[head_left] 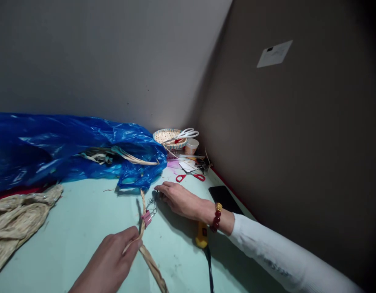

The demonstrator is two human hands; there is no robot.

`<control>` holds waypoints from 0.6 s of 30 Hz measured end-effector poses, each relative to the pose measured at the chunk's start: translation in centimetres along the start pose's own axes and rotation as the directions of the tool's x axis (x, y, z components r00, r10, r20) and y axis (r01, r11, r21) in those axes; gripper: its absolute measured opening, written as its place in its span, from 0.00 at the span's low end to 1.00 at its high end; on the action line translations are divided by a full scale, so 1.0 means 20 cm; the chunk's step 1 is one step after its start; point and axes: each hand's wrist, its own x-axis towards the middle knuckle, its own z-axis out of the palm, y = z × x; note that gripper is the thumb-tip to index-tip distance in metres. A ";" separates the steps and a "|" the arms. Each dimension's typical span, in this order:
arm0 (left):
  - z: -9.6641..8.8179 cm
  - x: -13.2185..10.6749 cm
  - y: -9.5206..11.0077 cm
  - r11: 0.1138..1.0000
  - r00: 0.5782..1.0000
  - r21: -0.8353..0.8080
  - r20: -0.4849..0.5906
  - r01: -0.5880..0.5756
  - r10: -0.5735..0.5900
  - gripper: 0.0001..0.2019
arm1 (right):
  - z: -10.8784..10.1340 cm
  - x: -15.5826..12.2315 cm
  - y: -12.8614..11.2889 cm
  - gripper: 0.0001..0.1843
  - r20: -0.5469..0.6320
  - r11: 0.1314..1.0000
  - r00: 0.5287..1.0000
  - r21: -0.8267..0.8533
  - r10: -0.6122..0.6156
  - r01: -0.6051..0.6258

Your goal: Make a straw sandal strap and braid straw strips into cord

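Note:
My left hand (117, 254) is closed, pinching a twisted strand of tan dried plant fibre (152, 266). A pink binder clip (147, 218) grips the strand's upper part just beyond my fingertips, with its wire handles pointing up and right. My right hand (178, 198) hovers low over the table to the right of the clip, apart from it. Its fingers are curled and pressed together near something small and dark, which I cannot make out. Beneath the right wrist lies a yellow-handled tool (201, 238) with a black cord; its front end is hidden.
A blue plastic bag (93, 136) with fibre strands inside lies along the wall. Braided fibre (19, 219) rests at left on the pale green table (84, 215). Toward the corner are red-handled scissors (190, 177), a woven basket (167, 134), a paper cup (192, 146) and a black phone-like slab (226, 199).

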 end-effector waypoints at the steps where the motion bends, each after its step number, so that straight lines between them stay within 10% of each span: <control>1: 0.00 0.00 0.00 1.000 1.000 -0.025 0.031 0.006 -0.005 0.17 | 0.00 -0.02 -0.02 0.17 -0.017 1.000 1.000 0.010 0.020 -0.020; 8: 0.02 0.00 -0.04 0.969 0.998 -0.244 0.066 0.039 -0.023 0.17 | -0.01 -0.22 -0.25 0.12 -0.150 0.944 0.948 0.221 0.281 -0.245; 18: 0.07 -0.06 0.05 0.828 0.986 -0.552 0.169 0.099 -0.005 0.16 | 0.19 -0.28 -0.47 0.14 0.063 0.676 0.952 0.690 0.301 -0.259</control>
